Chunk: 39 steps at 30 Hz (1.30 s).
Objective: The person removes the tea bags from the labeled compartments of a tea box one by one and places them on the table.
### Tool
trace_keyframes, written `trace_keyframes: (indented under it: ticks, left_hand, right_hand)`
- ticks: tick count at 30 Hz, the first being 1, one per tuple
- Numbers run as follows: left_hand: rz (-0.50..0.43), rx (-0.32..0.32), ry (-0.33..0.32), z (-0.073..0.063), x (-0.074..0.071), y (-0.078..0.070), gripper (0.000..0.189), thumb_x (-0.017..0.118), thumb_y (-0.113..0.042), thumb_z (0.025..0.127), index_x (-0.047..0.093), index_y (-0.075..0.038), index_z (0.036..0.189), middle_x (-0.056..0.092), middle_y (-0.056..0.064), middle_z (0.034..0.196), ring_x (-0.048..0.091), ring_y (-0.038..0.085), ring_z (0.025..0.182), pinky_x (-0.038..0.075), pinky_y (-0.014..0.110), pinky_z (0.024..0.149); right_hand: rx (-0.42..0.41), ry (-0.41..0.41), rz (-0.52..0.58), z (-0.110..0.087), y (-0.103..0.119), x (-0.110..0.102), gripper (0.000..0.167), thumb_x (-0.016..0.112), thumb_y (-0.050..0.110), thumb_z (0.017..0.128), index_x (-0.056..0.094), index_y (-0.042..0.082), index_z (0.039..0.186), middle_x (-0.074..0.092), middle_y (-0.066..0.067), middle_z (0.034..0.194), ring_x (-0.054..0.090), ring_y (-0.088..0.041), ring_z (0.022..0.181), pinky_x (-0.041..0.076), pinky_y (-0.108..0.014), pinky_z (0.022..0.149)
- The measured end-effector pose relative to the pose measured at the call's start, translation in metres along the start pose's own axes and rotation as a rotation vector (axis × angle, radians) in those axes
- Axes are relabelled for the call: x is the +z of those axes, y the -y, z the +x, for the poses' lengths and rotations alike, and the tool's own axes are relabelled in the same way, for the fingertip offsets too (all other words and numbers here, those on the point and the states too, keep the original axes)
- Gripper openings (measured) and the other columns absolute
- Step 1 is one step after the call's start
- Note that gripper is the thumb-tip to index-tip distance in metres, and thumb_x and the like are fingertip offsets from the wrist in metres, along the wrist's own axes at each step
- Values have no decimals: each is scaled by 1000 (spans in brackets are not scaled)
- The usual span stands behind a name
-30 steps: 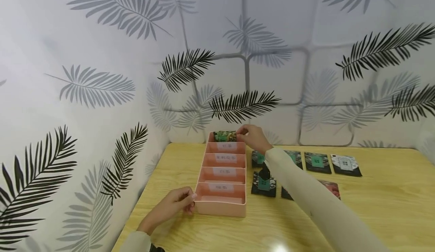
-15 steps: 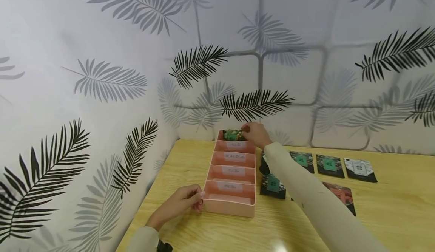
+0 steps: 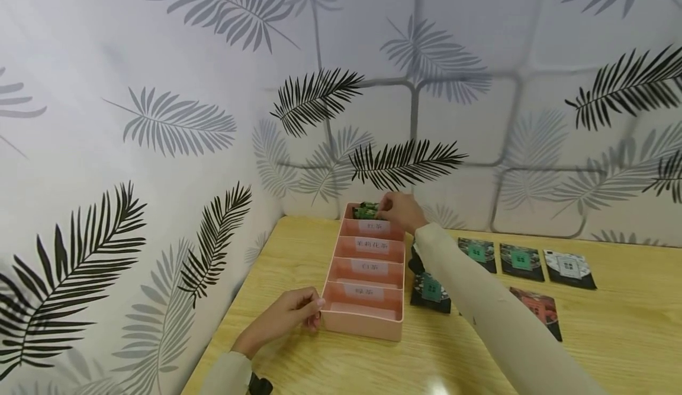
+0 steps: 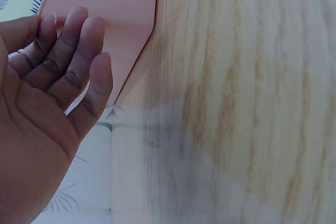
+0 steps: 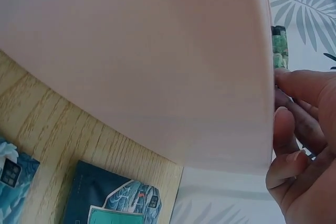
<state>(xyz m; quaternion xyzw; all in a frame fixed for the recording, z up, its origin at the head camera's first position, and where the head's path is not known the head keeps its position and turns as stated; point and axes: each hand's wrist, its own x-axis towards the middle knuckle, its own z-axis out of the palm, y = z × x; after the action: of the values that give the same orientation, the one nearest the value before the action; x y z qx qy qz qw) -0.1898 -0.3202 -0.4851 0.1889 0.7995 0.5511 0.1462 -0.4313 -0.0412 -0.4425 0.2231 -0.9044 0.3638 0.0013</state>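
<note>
A long pink divided box (image 3: 362, 326) stands on the table, its compartments bearing paper labels. Green tea sachets (image 3: 364, 212) poke up in its farthest compartment; one sits in front of another. My right hand (image 3: 401, 211) reaches over the far right corner and pinches the right end of a sachet. In the right wrist view, a green sachet (image 5: 280, 48) shows just above the fingertips, while the box wall hides the rest. At the near left corner, my left hand (image 3: 288, 317) pinches the box's rim between thumb and forefinger; its other fingers lie loosely bent (image 4: 79, 61).
Several flat sachets lie right of the box, among them a black-and-green one (image 3: 430, 292), a white one (image 3: 569, 267) and a red one (image 3: 539, 309). My right sleeve (image 3: 479, 300) covers part of them. A leaf-patterned wall (image 3: 447, 196) borders the table's (image 3: 623, 324) far side.
The head view has shifted, so everything appears further right. The front sachet in the far compartment has tipped, exposing another behind it. My left hand keeps its place on the box.
</note>
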Motion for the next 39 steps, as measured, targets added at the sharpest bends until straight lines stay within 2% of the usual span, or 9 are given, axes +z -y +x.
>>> trace_keyframes:
  ticks: [3, 11, 15, 19, 23, 30, 39]
  left_hand:
    - [2, -2, -1, 2, 2, 0, 32, 51, -32, 111, 61, -4, 98, 68, 23, 94, 66, 39, 80, 60, 46, 74]
    - [-3, 0, 12, 6, 7, -1, 33, 51, -30, 111, 61, -2, 98, 66, 27, 95, 66, 38, 80, 60, 47, 75]
    - [-5, 3, 17, 8, 8, -1, 33, 50, -29, 111, 61, 0, 100, 66, 27, 95, 67, 32, 79, 60, 47, 75]
    - [-5, 3, 17, 7, 7, -2, 36, 50, -29, 111, 61, 3, 101, 66, 28, 96, 67, 23, 79, 61, 47, 75]
    - [-7, 9, 14, 5, 6, -3, 35, 50, -29, 111, 60, 3, 100, 66, 28, 96, 66, 22, 78, 61, 47, 75]
    - [0, 16, 15, 4, 4, -3, 34, 49, -28, 112, 60, 2, 99, 67, 25, 94, 66, 24, 78, 61, 47, 74]
    - [6, 33, 18, 3, 4, 0, 33, 48, -26, 112, 60, 2, 101, 66, 25, 94, 67, 23, 77, 61, 49, 74]
  right_hand:
    - [-13, 7, -27, -3, -1, -1, 14, 75, 18, 97, 72, 6, 103, 73, -8, 97, 69, -22, 85, 57, -43, 78]
    - [-25, -10, -118, -7, -5, -3, 17, 66, 18, 103, 78, 9, 112, 76, -7, 104, 71, -22, 90, 58, -43, 82]
    - [-71, -57, -100, -8, -3, -7, 19, 63, 18, 104, 77, 8, 113, 75, -8, 105, 70, -22, 89, 58, -42, 80]
    - [-118, -121, -67, -10, 2, -14, 18, 63, 18, 104, 77, 8, 113, 75, -7, 104, 66, -19, 78, 56, -41, 74]
    - [-151, -178, -61, -12, 6, -22, 19, 64, 18, 104, 77, 9, 115, 75, -7, 105, 61, -17, 67, 53, -41, 70]
    - [-191, -239, -45, -19, 9, -35, 19, 65, 18, 104, 76, 8, 114, 75, -7, 104, 63, -18, 71, 55, -43, 74]
    - [-193, -230, -11, -32, 13, -52, 19, 62, 21, 106, 73, 7, 114, 74, -7, 102, 63, -20, 77, 53, -43, 73]
